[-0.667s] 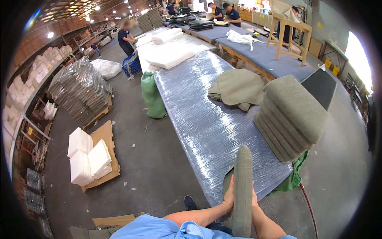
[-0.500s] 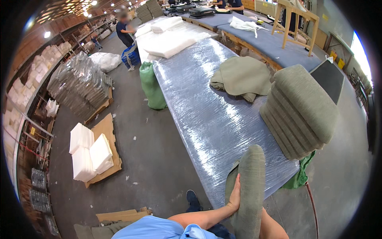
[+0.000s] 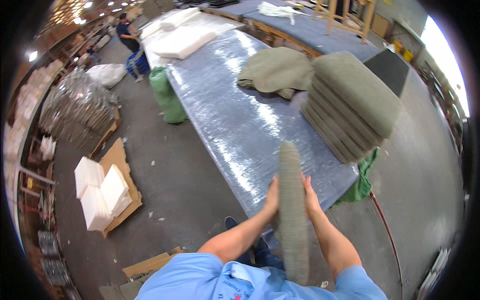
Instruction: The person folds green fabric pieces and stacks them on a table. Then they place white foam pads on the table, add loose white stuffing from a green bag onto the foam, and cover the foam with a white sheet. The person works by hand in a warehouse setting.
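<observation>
A grey-green fabric-covered seat cushion (image 3: 292, 210) stands on edge in front of me, over the near end of the plastic-wrapped table (image 3: 220, 115). My left hand (image 3: 272, 195) presses flat on its left face, and my right hand (image 3: 311, 194) lies against its right face. Between the two palms the cushion is held upright. To the right, a stack of similar cushions (image 3: 350, 100) sits on the table's edge. Beyond it lies a pile of folded grey-green fabric covers (image 3: 276, 70).
White foam sheets (image 3: 182, 41) lie at the table's far end. A green sack (image 3: 167, 95) leans at its left side. White foam blocks (image 3: 100, 192) rest on cardboard on the floor. A hose (image 3: 387, 230) hangs at right. Another person (image 3: 126, 32) stands far left.
The cushion has turned edge-on to me and shifted left. My right hand, hidden behind it before, now shows on its right face. The whole view has shifted.
</observation>
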A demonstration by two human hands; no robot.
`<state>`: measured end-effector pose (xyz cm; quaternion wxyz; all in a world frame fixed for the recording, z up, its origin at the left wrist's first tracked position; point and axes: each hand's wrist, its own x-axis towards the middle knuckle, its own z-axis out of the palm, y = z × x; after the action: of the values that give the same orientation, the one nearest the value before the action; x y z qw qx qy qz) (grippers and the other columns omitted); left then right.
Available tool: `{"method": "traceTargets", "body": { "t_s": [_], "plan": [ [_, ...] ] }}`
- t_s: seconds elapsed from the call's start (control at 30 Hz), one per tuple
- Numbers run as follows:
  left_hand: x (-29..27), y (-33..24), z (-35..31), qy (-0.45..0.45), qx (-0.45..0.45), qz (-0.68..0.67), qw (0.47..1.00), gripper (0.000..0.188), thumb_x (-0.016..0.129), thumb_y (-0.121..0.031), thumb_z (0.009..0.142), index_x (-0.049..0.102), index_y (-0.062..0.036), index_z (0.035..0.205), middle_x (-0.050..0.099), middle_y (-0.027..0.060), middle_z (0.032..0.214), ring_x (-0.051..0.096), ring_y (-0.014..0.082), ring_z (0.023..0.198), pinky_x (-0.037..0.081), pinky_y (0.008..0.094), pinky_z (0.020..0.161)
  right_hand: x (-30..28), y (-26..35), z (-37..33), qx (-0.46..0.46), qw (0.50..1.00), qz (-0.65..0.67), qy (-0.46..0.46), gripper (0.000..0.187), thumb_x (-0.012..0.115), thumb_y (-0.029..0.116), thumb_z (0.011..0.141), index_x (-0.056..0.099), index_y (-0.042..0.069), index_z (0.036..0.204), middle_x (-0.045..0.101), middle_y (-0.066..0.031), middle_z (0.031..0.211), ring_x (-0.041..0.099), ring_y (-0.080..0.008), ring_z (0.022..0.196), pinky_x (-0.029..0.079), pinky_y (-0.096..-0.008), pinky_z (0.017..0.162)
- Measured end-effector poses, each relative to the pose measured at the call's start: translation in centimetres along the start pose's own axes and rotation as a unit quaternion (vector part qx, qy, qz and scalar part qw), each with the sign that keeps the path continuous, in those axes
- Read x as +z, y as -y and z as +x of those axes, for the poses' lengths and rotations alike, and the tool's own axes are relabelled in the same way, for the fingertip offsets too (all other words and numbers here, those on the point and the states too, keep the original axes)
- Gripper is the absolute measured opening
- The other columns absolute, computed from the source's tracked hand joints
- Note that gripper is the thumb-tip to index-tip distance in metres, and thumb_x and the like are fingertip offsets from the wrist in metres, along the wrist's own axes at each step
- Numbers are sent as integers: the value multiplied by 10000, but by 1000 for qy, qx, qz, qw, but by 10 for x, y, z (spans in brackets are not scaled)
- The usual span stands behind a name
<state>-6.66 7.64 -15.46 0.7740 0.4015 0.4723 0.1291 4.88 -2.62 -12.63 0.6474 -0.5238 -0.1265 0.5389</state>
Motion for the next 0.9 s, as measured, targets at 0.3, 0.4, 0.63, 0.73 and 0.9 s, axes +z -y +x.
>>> {"method": "traceTargets", "body": {
  "t_s": [0.3, 0.4, 0.63, 0.73, 0.9],
  "plan": [
    [54, -120, -41, 146, 258, -121, 947, 690, 219, -548, 1109, 253, -96, 1629, 328, 120, 1639, 361, 241, 1481, 311, 371, 1221, 45, 96, 29, -195, 973, -118, 35, 895, 188, 748, 1007, 230, 120, 1643, 204, -153, 1697, 191, -299, 1565, 160, -441, 1274],
    [34, -93, -15, 154, 140, -160, 965, 669, 248, -537, 1110, 336, -79, 1591, 453, 118, 1546, 463, 229, 1406, 367, 362, 1184, 60, 89, 39, -181, 978, -96, 33, 986, 245, 810, 970, 225, 86, 1639, 219, -203, 1684, 207, -333, 1561, 169, -445, 1270],
    [23, 21, 74, 138, 64, -165, 975, 654, 274, -525, 1110, 356, -69, 1570, 494, 110, 1496, 498, 223, 1367, 390, 359, 1165, 19, 37, 78, -81, 995, -60, -17, 1019, 302, 837, 942, 223, 102, 1643, 226, -232, 1674, 217, -341, 1557, 178, -450, 1265],
    [26, 57, 93, 132, 12, -155, 979, 651, 279, -518, 1110, 339, -69, 1577, 478, 110, 1508, 485, 225, 1378, 384, 360, 1170, -8, 10, 95, -68, 997, -22, -27, 1012, 313, 833, 943, 232, 105, 1641, 249, -232, 1667, 235, -348, 1550, 193, -451, 1260],
    [20, 91, 111, 111, -37, -148, 982, 648, 288, -506, 1110, 309, -70, 1588, 451, 111, 1528, 464, 228, 1395, 373, 362, 1178, -39, -42, 120, -36, 997, -41, -52, 907, 308, 765, 999, 319, 100, 1616, 348, -220, 1629, 316, -329, 1518, 234, -426, 1246]
  ]
}}
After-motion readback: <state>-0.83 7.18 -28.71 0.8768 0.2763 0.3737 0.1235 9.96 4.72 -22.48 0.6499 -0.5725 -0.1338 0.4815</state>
